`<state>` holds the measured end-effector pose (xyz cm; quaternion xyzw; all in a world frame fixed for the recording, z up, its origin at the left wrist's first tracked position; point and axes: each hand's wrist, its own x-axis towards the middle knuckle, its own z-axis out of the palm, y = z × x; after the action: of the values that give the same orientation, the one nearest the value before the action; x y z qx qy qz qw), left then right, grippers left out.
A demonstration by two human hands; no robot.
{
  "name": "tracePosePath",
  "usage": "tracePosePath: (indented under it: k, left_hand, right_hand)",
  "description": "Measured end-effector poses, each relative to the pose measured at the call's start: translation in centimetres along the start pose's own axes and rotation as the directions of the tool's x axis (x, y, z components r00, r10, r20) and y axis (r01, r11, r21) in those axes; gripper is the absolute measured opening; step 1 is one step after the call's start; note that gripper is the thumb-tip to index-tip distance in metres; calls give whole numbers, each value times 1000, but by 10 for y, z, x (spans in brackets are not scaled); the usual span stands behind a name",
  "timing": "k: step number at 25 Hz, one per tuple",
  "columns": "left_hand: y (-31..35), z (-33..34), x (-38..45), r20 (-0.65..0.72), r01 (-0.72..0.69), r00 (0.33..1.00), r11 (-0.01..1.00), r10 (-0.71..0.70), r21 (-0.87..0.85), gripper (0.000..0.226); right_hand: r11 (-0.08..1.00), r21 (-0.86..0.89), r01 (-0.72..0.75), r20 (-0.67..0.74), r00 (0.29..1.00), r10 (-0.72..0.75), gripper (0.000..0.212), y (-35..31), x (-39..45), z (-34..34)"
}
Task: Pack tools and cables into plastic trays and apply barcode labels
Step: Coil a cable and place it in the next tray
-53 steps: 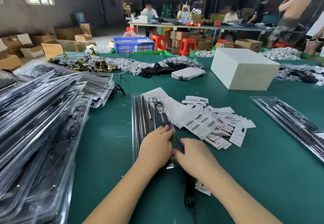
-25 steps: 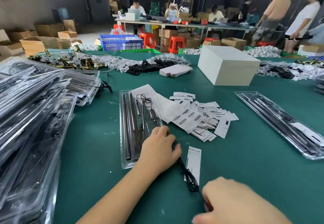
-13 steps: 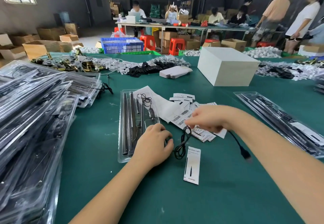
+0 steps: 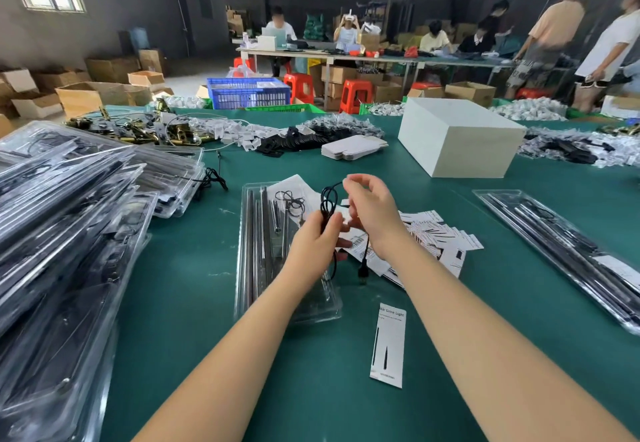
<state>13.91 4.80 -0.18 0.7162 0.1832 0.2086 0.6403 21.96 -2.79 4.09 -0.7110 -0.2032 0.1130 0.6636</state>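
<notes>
Black cable (image 4: pixel 328 203) hanging coiled above the open tray (image 4: pixel 250 251), left hand (image 4: pixel 313 246) gripping the bundle, right hand (image 4: pixel 372 215) pinching the top loop; tray's long axis running away from me, directly under left hand, so it's nearer
</notes>
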Motion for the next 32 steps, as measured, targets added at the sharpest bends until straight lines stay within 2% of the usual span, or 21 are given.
tracePosePath:
  k: [2, 4, 6, 10, 12, 14, 17, 19, 24, 30, 32]
  left_hand:
    - [-15, 2, 2, 6, -3, 1000, 996, 3, -84, 19]
    - [-21, -1, 7, -20, -8, 1000, 995, 6, -96, 21]
    - [-20, -6, 12, -39, -30, 999, 998, 28, -57, 25]
    - [-12, -11, 12, -25, 2, 1000, 994, -4, -107, 33]
    - [-8, -7, 6, -56, -65, 996, 998, 65, 12, 33]
    - [-3, -3, -6, -117, -183, 971, 964, 208, 196, 27]
    - [-3, -1, -28, -167, -279, 932, 933, 320, 228, 18]
    - [-10, -2, -40, -154, -296, 925, 914, 346, 279, 9]
    - [-29, -7, -56, -92, -314, 933, 911, 349, 269, 21]
    - [-32, -11, -55, 7, -266, 963, 940, 271, 212, 23]
    - [-31, -10, -57, 35, -266, 964, 934, 265, 240, 25]
  right_hand:
    - [959, -259, 116, -1, 993, -120, 34, 21, -11, -12]
    - [829, -543, 135, 45, 990, -131, 56, 42, -24, -24]
    - [777, -622, 102, 23, 994, -111, 64, 55, -33, -35]
    - [787, -616, 40, -59, 994, -96, 36, 58, -43, -41]
    - [772, -635, 32, -55, 995, -86, 22, 57, -49, -37]
    - [855, -519, 10, -53, 998, -44, 17, 56, -56, -30]
    - [961, -270, -65, -93, 995, 42, 20, 56, -72, -21]
    - [979, -196, -62, -133, 990, 36, 18, 60, -82, -18]
    - [993, -71, 91, -279, 954, -108, 10, 67, -101, -17]
    - [979, 88, 182, -286, 946, -150, 11, 56, -109, -30]
    - [970, 189, 151, -315, 945, -85, 14, 49, -106, -37]
